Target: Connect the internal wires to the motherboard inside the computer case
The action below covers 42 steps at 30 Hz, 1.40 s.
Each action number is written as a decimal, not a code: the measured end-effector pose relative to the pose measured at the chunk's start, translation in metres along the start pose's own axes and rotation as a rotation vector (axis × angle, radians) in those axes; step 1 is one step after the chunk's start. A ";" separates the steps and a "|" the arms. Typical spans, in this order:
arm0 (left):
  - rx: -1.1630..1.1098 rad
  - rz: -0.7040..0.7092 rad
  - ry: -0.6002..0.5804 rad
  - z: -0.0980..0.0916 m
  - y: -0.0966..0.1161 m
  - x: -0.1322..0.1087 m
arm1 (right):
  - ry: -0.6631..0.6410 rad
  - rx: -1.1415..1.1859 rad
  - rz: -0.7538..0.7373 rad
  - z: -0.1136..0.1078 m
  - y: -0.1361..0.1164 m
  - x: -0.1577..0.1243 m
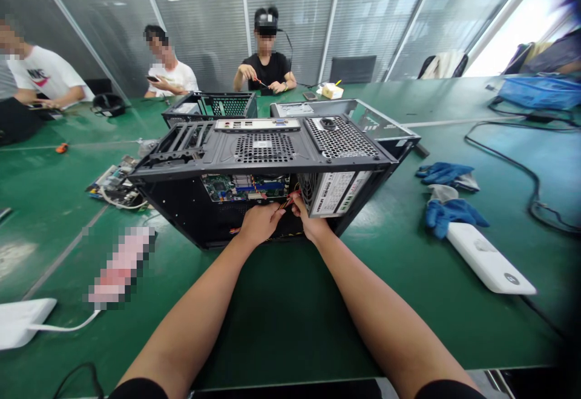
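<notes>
Head view: the wires (287, 203) are in the open side of the case (265, 157), just beside the PSU (342, 193). Left hand (260, 222) and right hand (311, 220) both seem to have fingers pinching them, tips partly hidden. I'd guess they're light and bendy, so hold the bundle near its ends, no yanking. Glossy green desk (290, 320) underneath, glass wall (308, 23) behind, a person (267, 60) sitting opposite.
</notes>
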<state>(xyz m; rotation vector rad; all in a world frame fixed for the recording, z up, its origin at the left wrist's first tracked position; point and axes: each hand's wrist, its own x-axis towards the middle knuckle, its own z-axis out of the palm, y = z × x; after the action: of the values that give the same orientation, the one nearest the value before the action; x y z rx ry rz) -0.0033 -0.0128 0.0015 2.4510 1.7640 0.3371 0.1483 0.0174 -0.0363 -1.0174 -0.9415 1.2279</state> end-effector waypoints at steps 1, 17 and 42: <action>0.030 -0.006 0.002 -0.001 0.001 -0.001 | 0.011 0.009 0.002 0.000 0.000 0.000; -0.024 -0.012 -0.026 -0.004 0.003 -0.002 | -0.024 0.027 -0.059 0.000 0.000 0.000; 0.064 -0.062 -0.029 -0.002 0.007 -0.002 | 0.063 -0.087 -0.051 0.002 0.007 0.001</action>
<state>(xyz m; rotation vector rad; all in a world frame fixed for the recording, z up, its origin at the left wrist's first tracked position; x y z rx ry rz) 0.0020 -0.0173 0.0046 2.4247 1.8621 0.2417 0.1447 0.0187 -0.0425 -1.0886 -0.9728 1.1146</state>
